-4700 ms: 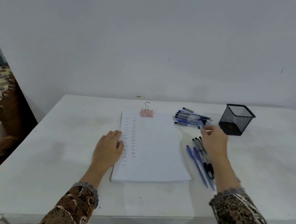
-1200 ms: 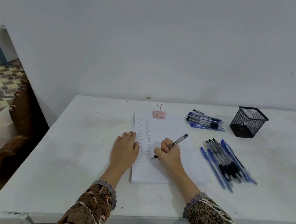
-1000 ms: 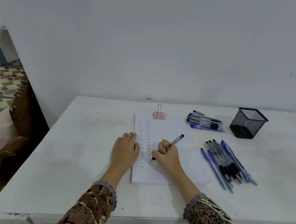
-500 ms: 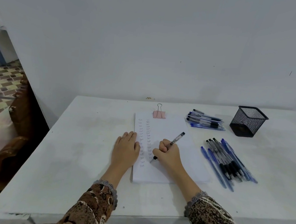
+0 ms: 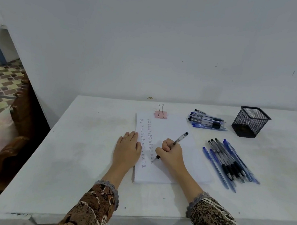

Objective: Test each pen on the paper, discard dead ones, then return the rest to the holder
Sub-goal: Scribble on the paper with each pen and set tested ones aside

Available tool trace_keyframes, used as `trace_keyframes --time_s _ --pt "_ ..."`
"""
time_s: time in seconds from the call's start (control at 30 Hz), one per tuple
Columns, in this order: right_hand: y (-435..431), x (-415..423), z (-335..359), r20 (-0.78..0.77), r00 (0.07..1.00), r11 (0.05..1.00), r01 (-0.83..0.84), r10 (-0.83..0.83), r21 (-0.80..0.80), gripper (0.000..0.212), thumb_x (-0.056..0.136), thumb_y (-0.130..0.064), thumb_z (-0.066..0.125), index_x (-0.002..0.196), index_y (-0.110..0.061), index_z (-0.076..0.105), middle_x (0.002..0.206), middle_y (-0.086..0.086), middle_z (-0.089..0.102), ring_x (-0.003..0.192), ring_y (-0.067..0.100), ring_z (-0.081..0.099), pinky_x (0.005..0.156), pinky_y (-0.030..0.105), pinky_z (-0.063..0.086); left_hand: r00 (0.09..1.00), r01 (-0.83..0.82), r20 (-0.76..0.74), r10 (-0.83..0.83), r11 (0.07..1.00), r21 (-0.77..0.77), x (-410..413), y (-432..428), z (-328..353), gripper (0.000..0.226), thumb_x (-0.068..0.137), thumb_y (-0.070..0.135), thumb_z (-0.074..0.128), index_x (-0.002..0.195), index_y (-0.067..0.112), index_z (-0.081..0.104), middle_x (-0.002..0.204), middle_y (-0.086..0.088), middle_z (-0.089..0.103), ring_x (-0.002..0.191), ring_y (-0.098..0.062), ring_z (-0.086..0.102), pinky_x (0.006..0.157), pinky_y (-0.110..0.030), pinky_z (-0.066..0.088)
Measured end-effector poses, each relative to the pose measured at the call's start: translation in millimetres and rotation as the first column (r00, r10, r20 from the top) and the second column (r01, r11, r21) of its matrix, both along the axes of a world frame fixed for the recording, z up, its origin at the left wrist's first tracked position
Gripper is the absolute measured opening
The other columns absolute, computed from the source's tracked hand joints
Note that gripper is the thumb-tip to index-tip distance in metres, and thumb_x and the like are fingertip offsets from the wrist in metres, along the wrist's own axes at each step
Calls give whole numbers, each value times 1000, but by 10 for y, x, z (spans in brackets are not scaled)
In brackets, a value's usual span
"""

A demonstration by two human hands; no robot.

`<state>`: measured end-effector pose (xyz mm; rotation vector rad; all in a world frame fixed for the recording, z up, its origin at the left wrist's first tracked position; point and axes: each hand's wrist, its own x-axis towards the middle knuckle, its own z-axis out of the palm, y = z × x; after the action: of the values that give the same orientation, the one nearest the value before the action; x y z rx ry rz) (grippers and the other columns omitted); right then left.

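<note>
Pen (image 5: 180, 138) under test: in my right hand (image 5: 172, 153), fingers and thumb curled round the barrel in a writing grip. Tip is down on the paper (image 5: 171, 129), at the foot of the second column of small written marks. Rear end slants up and away to my right.

Left hand (image 5: 127, 147): flat, palm down, fingers straight and close together. It rests across the left edge of the paper, partly on the sheet and partly on the worktop (image 5: 86, 151).

Paper: white, lying lengthways at the middle of the worktop, with two columns of marks down its left side. A pink clip (image 5: 160, 114) sits on its far edge.

Far pens (image 5: 207, 120): a pile lying crosswise beyond the paper's far right corner, between the clip and the holder (image 5: 250, 122), near the holder but apart from it.

Near pens (image 5: 230, 162): a fanned group of blue and black ones to the right of the paper, apart from it, running from far left to near right.

Holder: black mesh, upright, at the far right of the worktop. Its inside cannot be made out.

Both forearms are in patterned brown sleeves. A plain pale wall (image 5: 150, 49) stands behind the worktop; a brown wooden chair (image 5: 19, 118) stands off its left side.
</note>
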<state>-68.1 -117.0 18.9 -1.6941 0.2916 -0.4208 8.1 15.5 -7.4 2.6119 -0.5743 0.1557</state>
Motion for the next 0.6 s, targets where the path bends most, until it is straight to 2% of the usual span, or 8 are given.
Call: trace_keyframes --time_s 0.17,0.33,0.5,0.6 --pt "-15 1 -20 -6 1000 1000 6 -7 -25 47 70 11 54 53 -20 23 49 -13 23 46 3 22 45 13 24 1000 -1 -12 1 1000 -2 3 -7 -3 46 99 23 28 144 11 27 152 -3 27 142 -18 16 115 -31 7" --pt "-12 8 0 2 1000 1000 2 -2 -15 47 71 13 52 53 -18 22 59 -6 23 46 3 22 45 11 24 1000 -3 -4 3 1000 -1 -7 -4 6 46 99 23 28 143 11 28 152 -2 28 142 -18 17 115 -31 7" --pt "-18 15 -34 13 1000 1000 11 -11 2 48 71 14 51 53 -19 22 59 -7 23 46 3 22 44 12 25 1000 -5 -14 5 1000 7 -3 -3 -1 47 99 23 27 144 12 27 152 -2 26 143 -17 15 116 -32 7" --pt "-34 34 -39 3 1000 996 22 -22 87 50 73 15 49 54 -21 21 55 -9 21 47 5 19 46 17 22 1000 -5 -19 5 1000 12 -1 -2 -12 47 99 24 27 145 12 26 153 -2 25 143 -17 15 116 -32 7"
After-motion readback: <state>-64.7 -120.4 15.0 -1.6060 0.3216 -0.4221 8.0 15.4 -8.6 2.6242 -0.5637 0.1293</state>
